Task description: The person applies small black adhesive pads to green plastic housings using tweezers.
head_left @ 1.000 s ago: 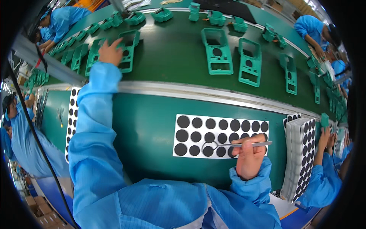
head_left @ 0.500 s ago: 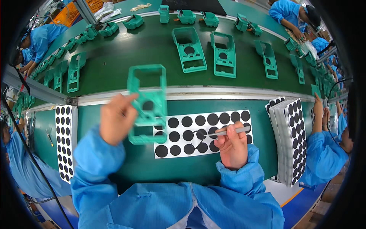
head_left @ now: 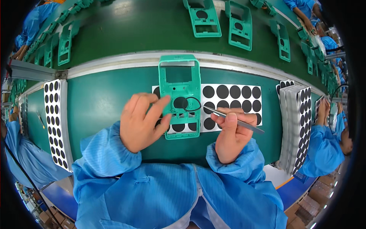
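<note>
A green plastic housing [head_left: 179, 86] lies over the sheet of black round stickers [head_left: 203, 89], its large window at the far end. A black disc [head_left: 180, 102] shows in its middle. My left hand [head_left: 140, 124] is at the housing's left edge, fingers spread, with thumb and index fingertips at or over the rim. In my right hand [head_left: 230, 133] is a pair of metal tweezers [head_left: 244, 124], pointing left. At their tip, a thin black ring [head_left: 193, 104] overlaps the right side of the disc; whether it touches the housing I cannot tell.
Sticker stacks stand at the left [head_left: 57, 124] and right [head_left: 295, 129]. Beyond a metal rail [head_left: 126, 61], more green housings [head_left: 204, 19] sit on a dark green conveyor belt [head_left: 126, 30]. Co-workers in blue are at both sides.
My left hand has brought the housing right and down onto the sticker sheet, and its fingers have spread. The tweezers now hold the ring over the housing. The view has tilted lower.
</note>
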Demonstrator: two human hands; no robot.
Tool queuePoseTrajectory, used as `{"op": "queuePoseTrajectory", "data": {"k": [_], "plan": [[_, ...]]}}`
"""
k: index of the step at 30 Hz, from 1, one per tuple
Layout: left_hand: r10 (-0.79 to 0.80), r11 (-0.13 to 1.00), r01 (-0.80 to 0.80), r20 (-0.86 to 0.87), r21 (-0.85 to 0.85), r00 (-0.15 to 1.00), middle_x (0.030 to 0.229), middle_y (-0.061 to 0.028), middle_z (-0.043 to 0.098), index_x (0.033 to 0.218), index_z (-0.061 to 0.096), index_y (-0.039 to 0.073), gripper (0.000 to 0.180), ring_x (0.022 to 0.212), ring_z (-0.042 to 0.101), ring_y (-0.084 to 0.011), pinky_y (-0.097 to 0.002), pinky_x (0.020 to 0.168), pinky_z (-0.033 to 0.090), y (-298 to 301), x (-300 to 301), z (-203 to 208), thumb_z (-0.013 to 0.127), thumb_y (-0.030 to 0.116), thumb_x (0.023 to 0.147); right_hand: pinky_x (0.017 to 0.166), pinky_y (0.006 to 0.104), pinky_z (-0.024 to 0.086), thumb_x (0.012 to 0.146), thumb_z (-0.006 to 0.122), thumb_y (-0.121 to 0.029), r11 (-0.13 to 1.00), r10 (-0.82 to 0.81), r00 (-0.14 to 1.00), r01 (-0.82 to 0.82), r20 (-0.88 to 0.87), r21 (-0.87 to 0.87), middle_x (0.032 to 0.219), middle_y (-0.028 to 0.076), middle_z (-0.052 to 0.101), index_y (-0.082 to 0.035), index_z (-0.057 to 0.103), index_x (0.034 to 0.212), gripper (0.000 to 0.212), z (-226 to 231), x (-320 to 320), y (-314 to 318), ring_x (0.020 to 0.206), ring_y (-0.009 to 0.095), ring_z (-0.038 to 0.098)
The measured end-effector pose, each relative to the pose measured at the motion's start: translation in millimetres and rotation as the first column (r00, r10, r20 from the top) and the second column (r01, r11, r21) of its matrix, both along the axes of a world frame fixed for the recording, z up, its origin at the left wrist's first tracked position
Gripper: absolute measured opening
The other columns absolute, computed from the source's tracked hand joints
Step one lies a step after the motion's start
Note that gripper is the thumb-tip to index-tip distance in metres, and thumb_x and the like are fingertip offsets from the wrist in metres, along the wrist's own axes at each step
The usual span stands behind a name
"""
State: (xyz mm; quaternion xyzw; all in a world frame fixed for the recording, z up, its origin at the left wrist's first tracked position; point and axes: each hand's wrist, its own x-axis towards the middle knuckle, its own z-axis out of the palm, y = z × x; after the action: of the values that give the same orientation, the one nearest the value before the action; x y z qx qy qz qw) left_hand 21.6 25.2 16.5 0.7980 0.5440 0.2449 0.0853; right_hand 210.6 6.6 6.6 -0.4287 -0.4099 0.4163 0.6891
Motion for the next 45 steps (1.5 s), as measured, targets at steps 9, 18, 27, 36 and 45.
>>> {"op": "queuePoseTrajectory", "data": {"k": [9, 18, 27, 36, 45], "plan": [[-0.257, 0.966, 0.253, -0.133, -0.046, 0.957, 0.112, -0.0063, 0.051, 0.095, 0.058, 0.011, 0.044, 0.114, 0.043, -0.0274, -0.0424, 0.085, 0.027, -14, -7, -9, 0.068, 0.038, 0.061, 0.057, 0.0212, 0.048, 0.082, 0.050, 0.003, 0.994, 0.042, 0.986, -0.057, 0.163, 0.091, 0.088, 0.022, 0.056, -0.002, 0.035, 0.092, 0.019, -23, -16, -5, 0.066, 0.017, 0.059], [-0.230, 0.973, 0.228, -0.121, -0.032, 0.965, 0.108, -0.0033, 0.053, 0.090, 0.058, 0.012, 0.039, 0.114, 0.043, -0.0229, -0.0411, 0.083, 0.030, -14, -8, -11, 0.069, 0.033, 0.059, 0.057, 0.0219, 0.049, 0.081, 0.050, 0.003, 0.994, 0.031, 0.986, -0.047, 0.166, 0.095, 0.088, 0.023, 0.056, -0.001, 0.034, 0.092, 0.020, -26, -18, -3, 0.066, 0.019, 0.060], [-0.213, 0.977, 0.214, -0.117, -0.007, 0.970, 0.106, -0.0013, 0.053, 0.087, 0.058, 0.013, 0.036, 0.114, 0.044, -0.0191, -0.0404, 0.083, 0.031, -14, -9, -12, 0.068, 0.031, 0.059, 0.060, 0.0256, 0.052, 0.083, 0.049, -0.001, 0.998, 0.007, 0.991, -0.015, 0.133, 0.061, 0.087, 0.022, 0.055, -0.002, 0.033, 0.093, 0.020, -20, -18, -2, 0.068, 0.020, 0.060], [-0.223, 0.974, 0.224, -0.123, -0.005, 0.967, 0.105, -0.0013, 0.053, 0.087, 0.058, 0.013, 0.035, 0.113, 0.044, -0.0199, -0.0405, 0.079, 0.033, -11, -8, -12, 0.069, 0.030, 0.058, 0.061, 0.0305, 0.054, 0.085, 0.048, -0.008, 0.997, -0.049, 0.995, 0.054, 0.087, -0.048, 0.086, 0.018, 0.054, -0.002, 0.032, 0.094, 0.020, -13, -11, 4, 0.067, 0.019, 0.058], [-0.251, 0.967, 0.255, -0.160, 0.004, 0.955, 0.108, -0.0048, 0.054, 0.091, 0.060, 0.012, 0.038, 0.113, 0.043, -0.0265, -0.0411, 0.083, 0.029, -10, -9, -16, 0.068, 0.036, 0.062, 0.069, 0.0311, 0.053, 0.089, 0.042, -0.015, 0.955, 0.061, 0.903, -0.177, -0.425, -0.240, 0.081, 0.010, 0.056, -0.004, 0.043, 0.090, 0.012, -18, 21, 21, 0.067, 0.011, 0.050]]}}
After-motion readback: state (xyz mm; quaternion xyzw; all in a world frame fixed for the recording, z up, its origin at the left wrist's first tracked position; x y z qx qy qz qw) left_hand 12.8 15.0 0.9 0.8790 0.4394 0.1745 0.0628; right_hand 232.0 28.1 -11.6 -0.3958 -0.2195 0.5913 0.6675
